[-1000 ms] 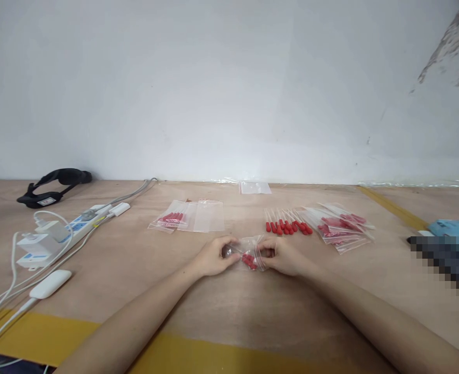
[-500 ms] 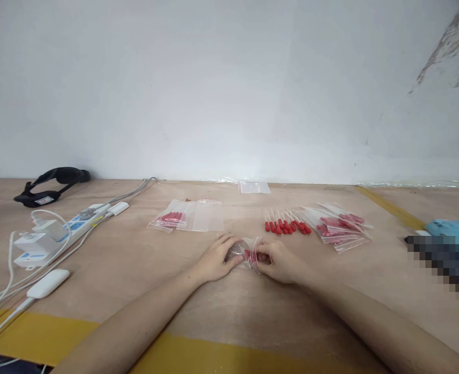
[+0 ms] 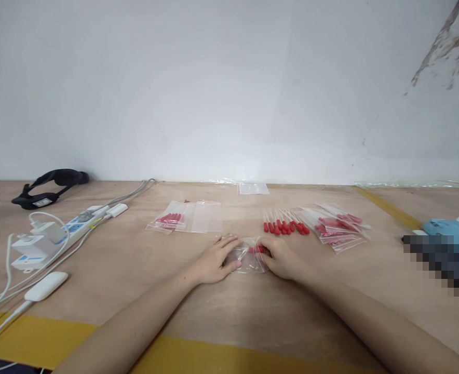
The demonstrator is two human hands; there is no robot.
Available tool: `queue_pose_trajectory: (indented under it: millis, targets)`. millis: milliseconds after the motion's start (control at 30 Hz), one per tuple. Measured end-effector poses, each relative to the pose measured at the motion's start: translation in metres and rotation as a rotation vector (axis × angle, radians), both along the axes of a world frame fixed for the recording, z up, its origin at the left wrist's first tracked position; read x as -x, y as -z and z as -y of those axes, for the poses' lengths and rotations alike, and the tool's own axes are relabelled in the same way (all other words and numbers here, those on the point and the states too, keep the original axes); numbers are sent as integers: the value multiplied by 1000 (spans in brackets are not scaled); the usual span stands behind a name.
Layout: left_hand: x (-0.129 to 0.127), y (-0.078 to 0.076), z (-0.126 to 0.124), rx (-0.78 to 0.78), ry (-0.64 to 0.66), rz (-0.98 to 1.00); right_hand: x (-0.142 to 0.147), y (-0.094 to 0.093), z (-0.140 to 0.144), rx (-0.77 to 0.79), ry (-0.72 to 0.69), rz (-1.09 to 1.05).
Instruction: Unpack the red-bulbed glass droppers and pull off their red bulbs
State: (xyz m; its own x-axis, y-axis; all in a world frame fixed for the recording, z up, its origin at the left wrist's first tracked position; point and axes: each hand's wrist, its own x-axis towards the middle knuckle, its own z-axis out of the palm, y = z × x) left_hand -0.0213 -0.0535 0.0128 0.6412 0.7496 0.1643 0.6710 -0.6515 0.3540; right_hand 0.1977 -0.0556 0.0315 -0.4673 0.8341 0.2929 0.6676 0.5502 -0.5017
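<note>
A power strip (image 3: pixel 64 228) and a black strap (image 3: pixel 48 187) are located at the bench's (image 3: pixel 136 270) left edge; blue cloth (image 3: pixel 447 227) at its right edge.
</note>
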Motion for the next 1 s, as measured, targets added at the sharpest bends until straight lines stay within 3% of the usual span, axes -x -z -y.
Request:
queue_pose_trajectory:
  millis: [133, 367, 500, 633, 800, 867, 1000]
  targets:
    - [7, -2, 1, 4, -38, -33, -15, -8, -3, 154, 69, -112]
    - [12, -9, 8, -83, -130, -52, -30, 18, -23, 710, 5, -709]
    - [5, -13, 5, -114, 25, 101, -32, 15, -28, 809, 43, -854]
    - [-2, -16, -5, -46, 281, 62, -55, -9, -35, 645, 96, -801]
    - [-5, -12, -7, 40, 285, -66, -91, -35, -43, 216, 326, -732]
    - [-7, -8, -2, 43, 211, -108, -95, -28, -47, 7, 374, -643]
    - [-13, 0, 8, 58, 4, -132, -89, 10, -61, -312, 303, -348]
